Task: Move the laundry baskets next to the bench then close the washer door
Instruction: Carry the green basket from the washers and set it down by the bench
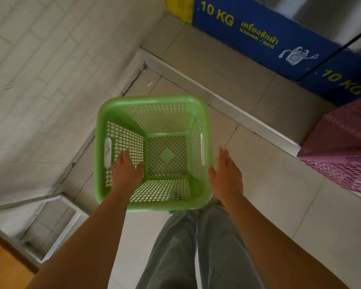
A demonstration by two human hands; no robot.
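A green mesh laundry basket [154,113] stands empty and upright on the tiled floor right in front of my legs. My left hand [126,167] hangs flat over its left inner wall, fingers straight, gripping nothing. Just outside the basket's right rim, my right hand [226,174] is held flat with fingers extended and holds nothing. A pink mesh basket [342,147] sits on the raised step at the right edge. The wooden bench [2,259] with its white metal frame shows at the lower left. No washer door is in view.
A white brick wall [50,80] runs along the left. A raised tiled step [227,80] crosses behind the basket, carrying washers with blue "10 KG" panels [258,34]. My grey trouser legs [196,247] fill the bottom centre.
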